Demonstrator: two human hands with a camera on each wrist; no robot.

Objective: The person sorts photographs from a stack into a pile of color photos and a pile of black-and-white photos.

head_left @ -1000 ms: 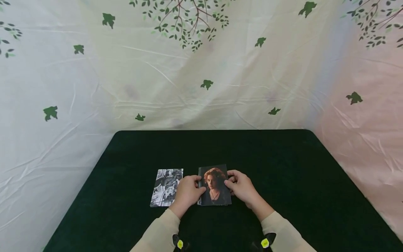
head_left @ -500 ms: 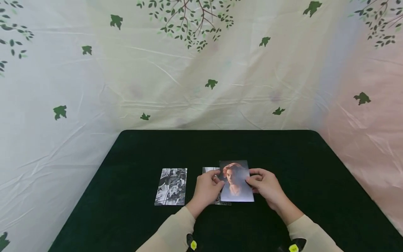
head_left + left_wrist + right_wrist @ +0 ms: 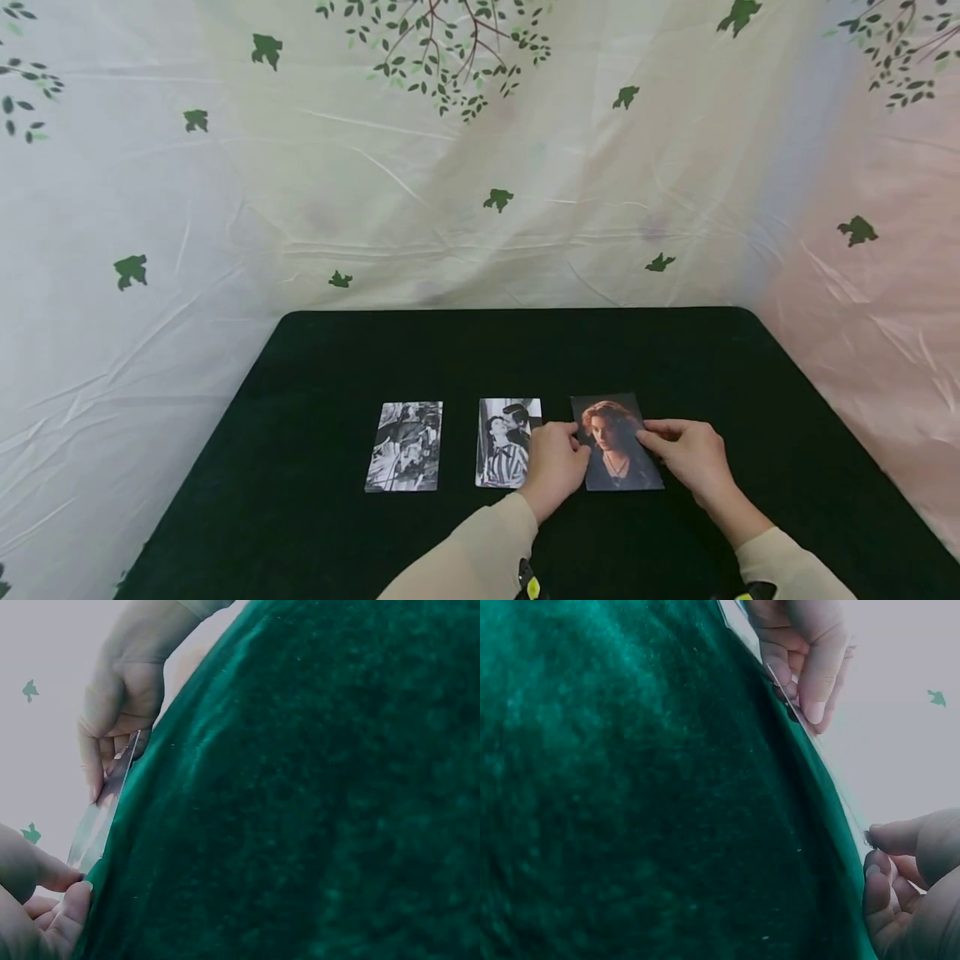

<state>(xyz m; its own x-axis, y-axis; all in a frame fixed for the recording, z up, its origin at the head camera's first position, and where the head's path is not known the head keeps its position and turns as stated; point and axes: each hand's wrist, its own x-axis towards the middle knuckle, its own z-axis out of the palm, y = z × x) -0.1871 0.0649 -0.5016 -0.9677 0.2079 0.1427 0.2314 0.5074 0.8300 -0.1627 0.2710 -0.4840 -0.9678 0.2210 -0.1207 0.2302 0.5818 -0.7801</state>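
A colour portrait photo card with a dark background lies low over the dark green table at right of centre, slightly tilted. My left hand pinches its left edge between thumb and fingers. At the opposite edge, my right hand grips it with the thumb on top. Both wrist views show the card nearly edge-on, a thin sheet close to the cloth. Just left of my left hand is a black-and-white photo card, its right side partly covered by that hand.
Another black-and-white photo card lies farther left, roughly in line with the others. Dark green cloth covers the table. Behind it hangs a pale curtain printed with leaves and birds.
Both hands have carried the portrait card rightward from the middle stack and lowered it toward the cloth. The black-and-white card that lay beneath it is now uncovered.
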